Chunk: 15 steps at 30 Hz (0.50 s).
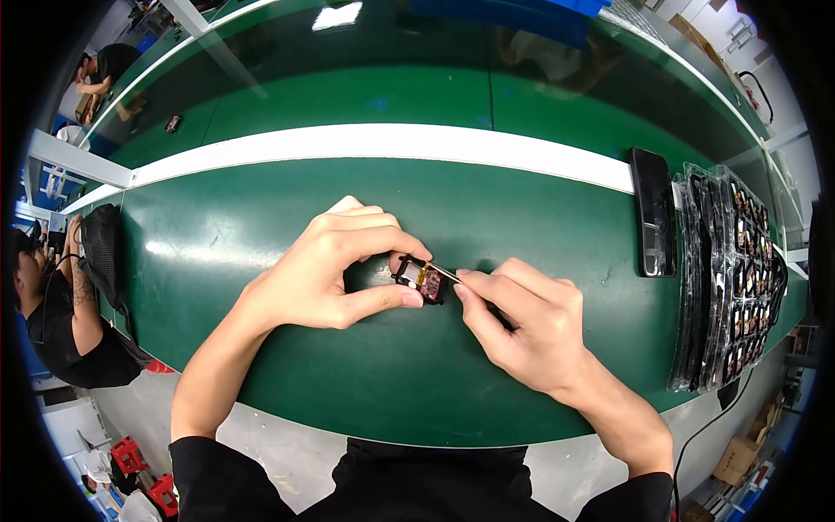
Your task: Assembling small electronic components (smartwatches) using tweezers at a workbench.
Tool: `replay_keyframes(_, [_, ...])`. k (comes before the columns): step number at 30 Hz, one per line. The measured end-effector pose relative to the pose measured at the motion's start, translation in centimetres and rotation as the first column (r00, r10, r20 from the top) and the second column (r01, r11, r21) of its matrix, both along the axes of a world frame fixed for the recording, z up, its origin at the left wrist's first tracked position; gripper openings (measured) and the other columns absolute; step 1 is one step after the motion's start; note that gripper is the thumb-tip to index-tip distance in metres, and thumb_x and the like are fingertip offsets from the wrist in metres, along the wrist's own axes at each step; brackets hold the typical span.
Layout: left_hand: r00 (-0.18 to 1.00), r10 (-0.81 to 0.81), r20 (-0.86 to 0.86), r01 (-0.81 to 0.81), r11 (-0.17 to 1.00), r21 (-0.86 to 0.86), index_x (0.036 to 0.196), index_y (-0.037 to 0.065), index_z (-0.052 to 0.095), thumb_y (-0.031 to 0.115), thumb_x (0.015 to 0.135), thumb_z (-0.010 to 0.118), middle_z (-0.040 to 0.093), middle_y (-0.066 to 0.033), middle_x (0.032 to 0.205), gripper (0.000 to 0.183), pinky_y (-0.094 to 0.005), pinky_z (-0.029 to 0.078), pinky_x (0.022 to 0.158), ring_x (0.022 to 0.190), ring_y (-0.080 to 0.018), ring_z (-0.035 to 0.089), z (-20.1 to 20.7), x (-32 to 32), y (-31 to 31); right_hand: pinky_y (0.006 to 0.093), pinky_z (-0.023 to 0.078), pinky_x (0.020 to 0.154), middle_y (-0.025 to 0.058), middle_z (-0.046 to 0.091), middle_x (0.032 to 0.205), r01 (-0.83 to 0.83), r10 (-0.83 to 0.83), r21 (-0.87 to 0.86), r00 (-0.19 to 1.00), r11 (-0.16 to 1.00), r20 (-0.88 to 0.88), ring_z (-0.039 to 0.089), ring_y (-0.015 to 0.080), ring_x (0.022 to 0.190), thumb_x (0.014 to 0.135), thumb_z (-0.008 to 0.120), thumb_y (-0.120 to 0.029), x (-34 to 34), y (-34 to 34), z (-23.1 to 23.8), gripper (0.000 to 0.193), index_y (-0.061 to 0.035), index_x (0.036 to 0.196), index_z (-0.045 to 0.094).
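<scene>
Over the middle of the green tabletop, my left hand (344, 270) pinches a small black-framed electronic module (421, 278) between thumb and fingers. Its open face shows a silvery block, a yellowish strip and a reddish part. From the right, my right hand (526, 317) grips a pair of thin metal tweezers (445, 272), fingers pressed together around them. The tweezer tips reach the upper edge of the module, by the yellowish strip. Whether the tips hold anything is too small to tell.
A black smartphone (652, 213) leans at the right, beside stacked clear trays (731, 278) filled with small modules. A white rail (383, 142) crosses the back of the green table (487, 383). At the left sits a co-worker (78, 322) near a black bag (103, 248).
</scene>
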<state>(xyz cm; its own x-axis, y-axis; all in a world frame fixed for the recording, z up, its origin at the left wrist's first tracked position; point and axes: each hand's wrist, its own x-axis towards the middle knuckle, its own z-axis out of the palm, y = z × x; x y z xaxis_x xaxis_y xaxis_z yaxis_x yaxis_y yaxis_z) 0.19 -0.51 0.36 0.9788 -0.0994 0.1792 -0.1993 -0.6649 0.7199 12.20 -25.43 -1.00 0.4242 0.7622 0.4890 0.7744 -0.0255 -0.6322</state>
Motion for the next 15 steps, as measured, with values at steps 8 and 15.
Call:
replay_keyframes(8, [0.992,-0.055,-0.114,0.048,0.997,-0.058,0.121,0.007,0.085,0.03,0.081,0.096,0.077,-0.0043,0.094,0.048,-0.0359,0.043,0.082,0.083,-0.0205,0.063,0.51,-0.02,1.06,0.03,0.042,0.048,0.0064,0.067,0.072,-0.015,0.01,-0.015,0.95,1.0,-0.312,0.06,0.0112,0.055,0.092,0.084,0.003,0.41,-0.17,0.6,0.011,0.0019,0.103,0.085])
replay_keyframes(15, [0.996,-0.061,-0.067,0.055,0.995,-0.083,0.121,0.007,0.085,0.03,0.081,0.095,0.077,-0.0042,0.096,0.047,-0.0361,0.042,0.083,0.085,-0.0205,0.064,0.09,-0.13,0.98,0.0298,0.043,0.048,0.0066,0.068,0.071,-0.026,0.017,-0.024,0.95,0.999,-0.312,0.06,0.0118,0.054,0.091,0.084,0.003,0.51,-0.3,0.59,0.011,0.002,0.102,0.085])
